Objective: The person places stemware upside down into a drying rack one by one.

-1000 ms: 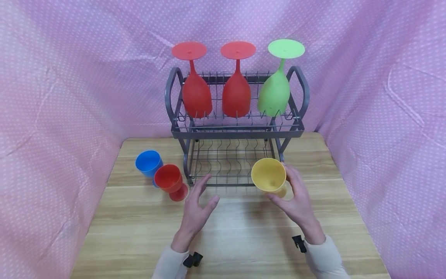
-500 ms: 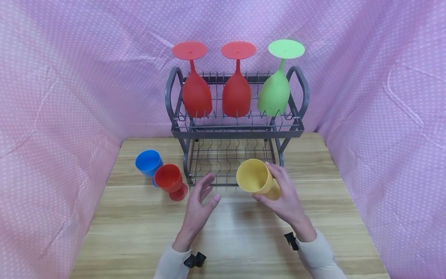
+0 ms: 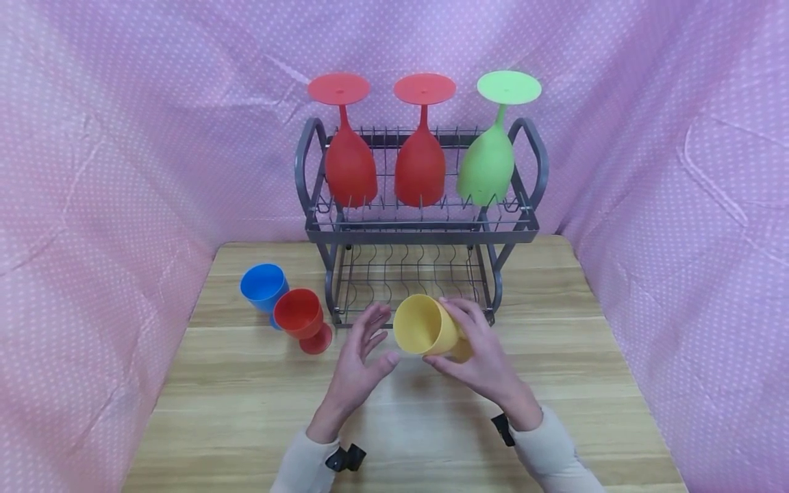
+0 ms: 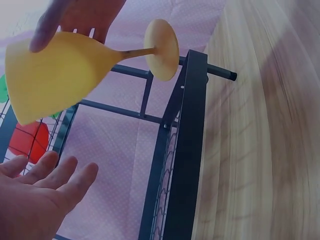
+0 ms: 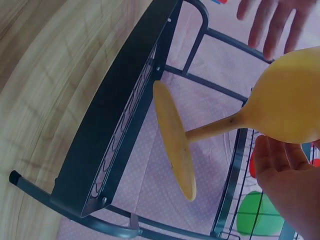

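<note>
My right hand (image 3: 483,363) grips a yellow plastic wine glass (image 3: 419,325) by the bowl, thumb on the near side and fingers on the far side. In the head view the glass is up off the table, its mouth tilted toward me and its foot partly hidden by the hand. The left wrist view shows the stem and round foot (image 4: 162,50) whole. My left hand (image 3: 357,370) hovers just left of the glass, fingers spread and apart from it. Behind both hands stands a two-tier dark metal dish rack (image 3: 425,237).
Two red wine glasses (image 3: 351,171) and a green one (image 3: 487,168) stand upside down on the upper tier. Wavy wires span the lower tier. Left of the rack, a red goblet (image 3: 298,315) and a blue goblet (image 3: 264,287) stand upright on the wooden table (image 3: 228,411).
My right hand has carried the yellow wine glass leftward and slightly nearer to me, toward the left hand. The left hand has shifted slightly to the right.
</note>
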Demonstrator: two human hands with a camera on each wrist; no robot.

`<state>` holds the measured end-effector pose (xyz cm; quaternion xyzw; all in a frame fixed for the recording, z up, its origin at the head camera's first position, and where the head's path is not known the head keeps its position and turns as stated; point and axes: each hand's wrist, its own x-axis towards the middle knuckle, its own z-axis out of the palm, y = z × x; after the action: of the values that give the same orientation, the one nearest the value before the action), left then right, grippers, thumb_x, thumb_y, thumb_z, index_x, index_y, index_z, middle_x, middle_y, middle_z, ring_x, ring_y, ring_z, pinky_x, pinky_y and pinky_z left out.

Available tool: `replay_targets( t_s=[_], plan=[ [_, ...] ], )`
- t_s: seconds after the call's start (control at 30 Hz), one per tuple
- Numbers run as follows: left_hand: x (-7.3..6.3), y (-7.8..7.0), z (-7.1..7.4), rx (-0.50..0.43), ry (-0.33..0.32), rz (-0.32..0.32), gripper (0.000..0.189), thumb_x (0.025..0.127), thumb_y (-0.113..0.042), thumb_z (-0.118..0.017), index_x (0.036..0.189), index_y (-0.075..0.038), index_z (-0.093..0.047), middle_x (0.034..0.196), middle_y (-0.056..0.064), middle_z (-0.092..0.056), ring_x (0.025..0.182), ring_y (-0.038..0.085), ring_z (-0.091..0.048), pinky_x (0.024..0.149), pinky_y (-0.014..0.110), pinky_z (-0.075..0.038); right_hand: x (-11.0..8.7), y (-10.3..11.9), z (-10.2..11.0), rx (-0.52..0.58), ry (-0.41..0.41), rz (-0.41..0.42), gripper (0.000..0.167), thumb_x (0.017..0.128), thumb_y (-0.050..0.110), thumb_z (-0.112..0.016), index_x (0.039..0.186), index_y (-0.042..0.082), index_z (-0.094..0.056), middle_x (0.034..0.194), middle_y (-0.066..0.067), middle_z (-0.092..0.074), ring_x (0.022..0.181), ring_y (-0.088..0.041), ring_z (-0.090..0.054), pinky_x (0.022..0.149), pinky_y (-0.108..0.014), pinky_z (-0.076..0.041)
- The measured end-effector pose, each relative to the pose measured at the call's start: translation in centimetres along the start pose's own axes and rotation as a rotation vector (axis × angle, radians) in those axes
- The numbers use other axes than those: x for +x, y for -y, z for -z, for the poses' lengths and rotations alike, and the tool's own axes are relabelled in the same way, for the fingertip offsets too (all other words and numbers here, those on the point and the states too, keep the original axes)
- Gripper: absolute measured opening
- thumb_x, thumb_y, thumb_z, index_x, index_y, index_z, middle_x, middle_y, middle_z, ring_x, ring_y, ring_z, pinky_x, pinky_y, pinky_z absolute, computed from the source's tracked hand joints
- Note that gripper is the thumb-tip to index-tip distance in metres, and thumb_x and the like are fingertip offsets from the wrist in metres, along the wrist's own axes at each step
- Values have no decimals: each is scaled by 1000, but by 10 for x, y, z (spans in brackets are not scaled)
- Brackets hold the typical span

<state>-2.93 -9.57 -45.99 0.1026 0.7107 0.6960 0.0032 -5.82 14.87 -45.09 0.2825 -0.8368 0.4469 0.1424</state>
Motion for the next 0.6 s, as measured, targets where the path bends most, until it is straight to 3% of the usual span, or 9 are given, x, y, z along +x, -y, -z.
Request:
replay_targets(
  t_s=[0.33,0.6],
  plan=[
    [1,-4,-1,148,0,-50,91,85,-32,-82,161,-22,-33,163,1,-38,150,28,-35,115,58,-38,2,6,-7,-74,67,96,87,74,34,-94,149,13,-54,142,-12,-52,128,-29,-53,98,-48,-53],
    [0,-7,0,334,-1,-98,90,82,-47,-80,159,-30,-39,165,1,-35,150,32,-34,109,73,-36,5,12,-10,-239,68,215,96,64,28,-99,147,11,-54,135,-16,-56,120,-32,-56,94,-47,-56]
  ],
)
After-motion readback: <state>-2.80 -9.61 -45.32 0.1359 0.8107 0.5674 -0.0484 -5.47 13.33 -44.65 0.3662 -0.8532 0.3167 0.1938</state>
